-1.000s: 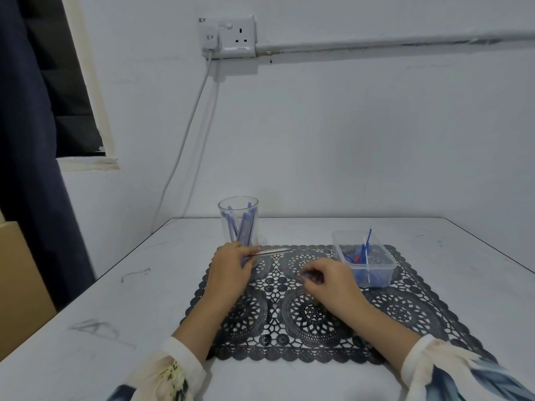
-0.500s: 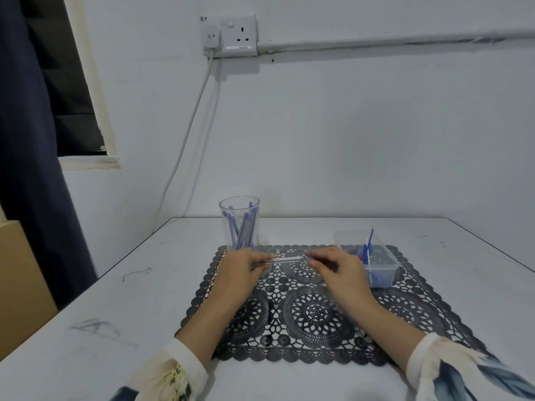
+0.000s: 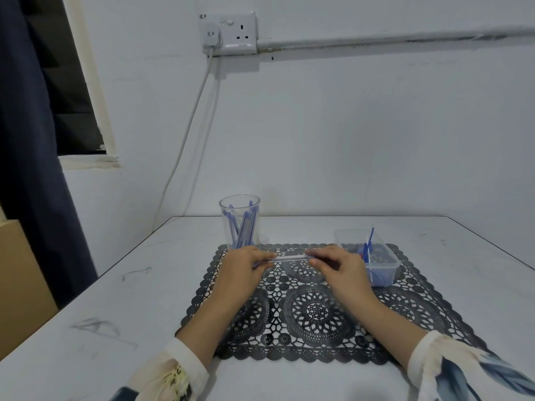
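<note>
Over the far half of a black lace-patterned placemat (image 3: pixel 318 314) at the middle of the white bench (image 3: pixel 115 314), a person's left hand (image 3: pixel 240 270) and right hand (image 3: pixel 341 270) each pinch one end of a thin clear plastic tube (image 3: pixel 289 258), held level between them. A clear tumbler (image 3: pixel 239 221) of blue pens stands just behind the left hand, toward the bench's far edge. A clear plastic tub (image 3: pixel 347 237) of blue pieces sits beside the right hand.
</note>
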Motion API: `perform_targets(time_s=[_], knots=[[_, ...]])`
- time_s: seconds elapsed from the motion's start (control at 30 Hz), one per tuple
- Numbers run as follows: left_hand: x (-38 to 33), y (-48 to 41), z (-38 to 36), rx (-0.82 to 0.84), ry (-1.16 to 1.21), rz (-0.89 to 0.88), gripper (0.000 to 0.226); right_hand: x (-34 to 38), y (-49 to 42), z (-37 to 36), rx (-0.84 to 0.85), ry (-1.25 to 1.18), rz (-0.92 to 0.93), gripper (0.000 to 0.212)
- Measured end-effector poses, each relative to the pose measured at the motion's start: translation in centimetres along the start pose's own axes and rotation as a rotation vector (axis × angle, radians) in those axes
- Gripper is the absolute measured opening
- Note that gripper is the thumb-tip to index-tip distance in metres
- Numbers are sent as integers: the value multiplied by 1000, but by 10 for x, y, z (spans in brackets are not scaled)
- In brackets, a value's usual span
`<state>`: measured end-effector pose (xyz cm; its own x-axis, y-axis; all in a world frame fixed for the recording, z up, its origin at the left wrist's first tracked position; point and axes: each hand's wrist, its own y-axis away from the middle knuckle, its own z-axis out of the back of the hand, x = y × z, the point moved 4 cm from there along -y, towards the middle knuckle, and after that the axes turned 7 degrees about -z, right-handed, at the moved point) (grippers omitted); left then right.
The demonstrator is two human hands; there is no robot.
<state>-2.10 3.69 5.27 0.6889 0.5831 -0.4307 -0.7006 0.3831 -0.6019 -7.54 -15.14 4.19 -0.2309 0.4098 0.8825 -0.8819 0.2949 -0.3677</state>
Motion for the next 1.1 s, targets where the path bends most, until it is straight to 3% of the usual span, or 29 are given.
perform_targets(time_s=[0.47,0.77,0.97,1.1], knots=[[-5,0,1,14,-14,-41,24,-5,-2,0,-23,-2,-14,23],[-10,1,3,-12,-10,-93,24,-6,-3,-2,-35,115,32,5],[-12,2,2,3,-36,-134,24,-8,-3,-2,-6,115,-18,31],[-12,2,3,-5,-42,-122,24,-7,-2,-3,18,14,-28,17]])
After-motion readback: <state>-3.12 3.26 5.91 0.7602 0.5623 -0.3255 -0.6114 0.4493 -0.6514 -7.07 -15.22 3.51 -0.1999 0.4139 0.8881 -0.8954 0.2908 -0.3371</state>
